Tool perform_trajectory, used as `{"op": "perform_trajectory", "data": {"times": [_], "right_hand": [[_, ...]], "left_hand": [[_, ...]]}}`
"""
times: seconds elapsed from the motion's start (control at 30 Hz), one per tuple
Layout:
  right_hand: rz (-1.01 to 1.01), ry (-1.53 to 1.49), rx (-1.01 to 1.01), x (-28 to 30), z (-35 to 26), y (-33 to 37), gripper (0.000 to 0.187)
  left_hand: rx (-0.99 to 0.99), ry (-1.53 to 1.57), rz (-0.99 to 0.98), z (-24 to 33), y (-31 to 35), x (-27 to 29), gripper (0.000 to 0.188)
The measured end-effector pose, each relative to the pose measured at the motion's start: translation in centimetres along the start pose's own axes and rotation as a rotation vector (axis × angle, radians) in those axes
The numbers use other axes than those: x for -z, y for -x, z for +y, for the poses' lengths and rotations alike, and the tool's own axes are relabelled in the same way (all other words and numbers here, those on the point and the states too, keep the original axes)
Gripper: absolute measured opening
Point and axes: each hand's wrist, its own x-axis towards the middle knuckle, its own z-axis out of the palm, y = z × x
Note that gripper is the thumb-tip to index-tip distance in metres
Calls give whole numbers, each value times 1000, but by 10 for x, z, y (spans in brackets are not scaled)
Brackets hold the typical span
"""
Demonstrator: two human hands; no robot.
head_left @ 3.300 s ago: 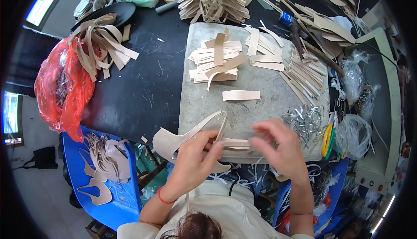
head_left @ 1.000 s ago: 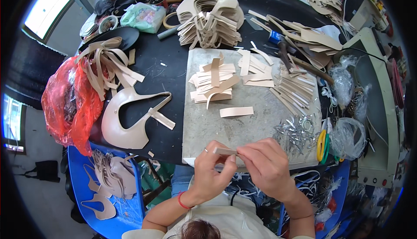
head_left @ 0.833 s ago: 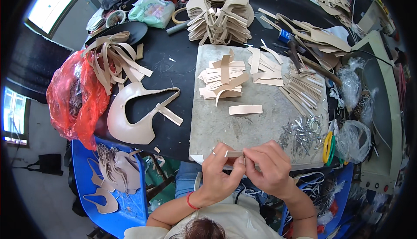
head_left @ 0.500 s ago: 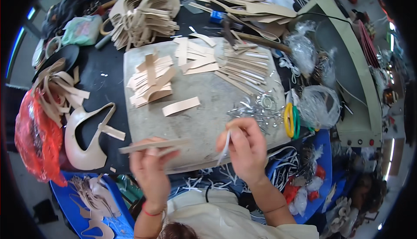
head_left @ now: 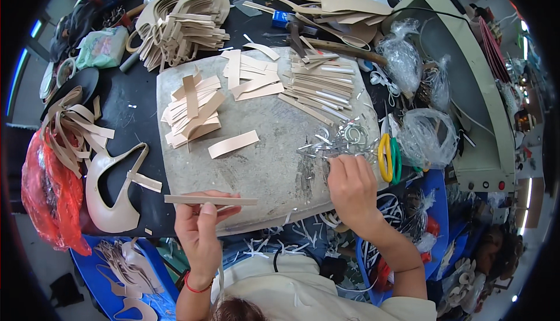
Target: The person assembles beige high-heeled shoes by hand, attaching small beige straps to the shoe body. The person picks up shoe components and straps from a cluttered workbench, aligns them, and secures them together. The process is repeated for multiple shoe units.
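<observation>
Black worktable [head_left: 125,96], cluttered. On it, centre, a grey, scuffed rectangular work slab [head_left: 262,163].

On the slab, upper left: a loose stack of short beige leather strips [head_left: 189,114]. Upper right: a fan of long narrow beige strips [head_left: 318,84]. One short beige strip [head_left: 233,144] lies alone near the middle. Right side: a scatter of small silver metal buckles [head_left: 338,140], just beside yellow-and-green-handled scissors [head_left: 389,157].

Off the slab, left: a curved beige leather shoe-upper piece [head_left: 108,195], flat on the table; beyond it a red plastic bag [head_left: 49,189]. Top: a heap of cut beige upper pieces [head_left: 178,20].

Left hand [head_left: 201,227]: fingers closed in a pinch on a long thin beige leather strip [head_left: 210,200], thumb on top, the strip held level over the slab's near edge and sticking out both sides of the grip.

Right hand [head_left: 350,184]: fingertips bunched and pressed down at the near edge of the buckle scatter. Whether a buckle is already between them cannot be told; the fingers hide it.

Judgement on doing this well: pick a single buckle clear of its tangled neighbours, not a clump. Keep the strip pinched near its middle so neither end droops, with one end left free and reachable.
</observation>
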Motion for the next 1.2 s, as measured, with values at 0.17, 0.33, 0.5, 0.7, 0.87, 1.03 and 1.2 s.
{"op": "perform_trajectory", "data": {"times": [0.17, 0.33, 0.5, 0.7, 0.87, 1.03, 1.2], "right_hand": [[136, -299, -147, 3, 9, -3, 12], [156, -506, -245, 7, 11, -8, 11], [7, -806, -357, 18, -15, -13, 9], [-210, -1148, -456, 13, -40, -23, 11], [-544, -1399, -459, 17, -55, -24, 13], [-598, -1523, -479, 15, -60, -27, 18], [-606, -1613, -445, 13, -60, -26, 16]], "left_hand": [[37, -28, -46, -7, 4, -2, 17], [109, -11, -92, -8, 4, -3, 18], [188, 39, -134, -11, 4, 4, 18], [254, 151, -124, -11, -1, 4, 18], [284, 174, -94, -11, -4, 7, 18], [277, 177, -98, -12, -4, 8, 18], [300, 153, -91, -13, -5, 10, 20]]}}
